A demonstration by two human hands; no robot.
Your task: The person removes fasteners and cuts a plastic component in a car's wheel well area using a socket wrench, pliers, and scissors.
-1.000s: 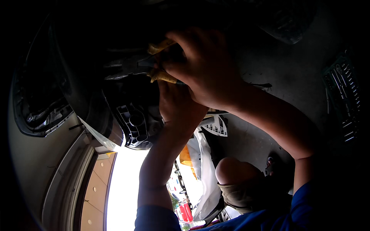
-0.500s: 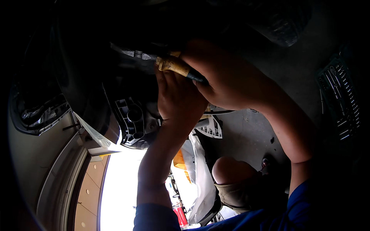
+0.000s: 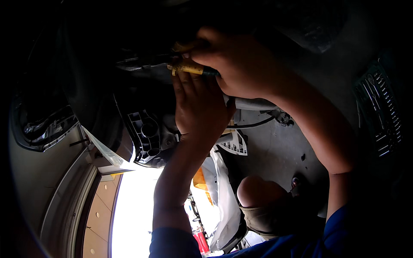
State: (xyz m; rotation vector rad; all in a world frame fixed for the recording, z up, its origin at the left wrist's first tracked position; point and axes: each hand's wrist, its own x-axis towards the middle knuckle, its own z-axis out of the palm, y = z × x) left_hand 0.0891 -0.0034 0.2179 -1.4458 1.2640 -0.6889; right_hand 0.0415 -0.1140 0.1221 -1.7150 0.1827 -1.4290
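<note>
My right hand (image 3: 241, 64) is closed around a pair of pliers (image 3: 189, 67) with yellow and dark handles. The two handles stand apart, and the metal jaws point left into deep shadow, so whatever lies at them cannot be made out. Just below, my left hand (image 3: 200, 101) has its fingers stretched upward, the fingertips partly behind the lower handle. It lies close to a dark vehicle part, and I see nothing held in it. Beside that wrist is a black ribbed plastic bracket (image 3: 148, 129) with round openings.
A black hose (image 3: 254, 126) and a pale slotted panel (image 3: 235, 144) lie right of my left wrist. An open socket set (image 3: 380, 109) rests on the grey floor (image 3: 275, 150) at far right. Translucent plastic sheeting (image 3: 226, 202) hangs below, near my bare knee (image 3: 256, 191).
My right hand has moved up and slightly left with the pliers. Their handles have spread wider, and the jaws sit lower and farther left. My left hand has barely moved.
</note>
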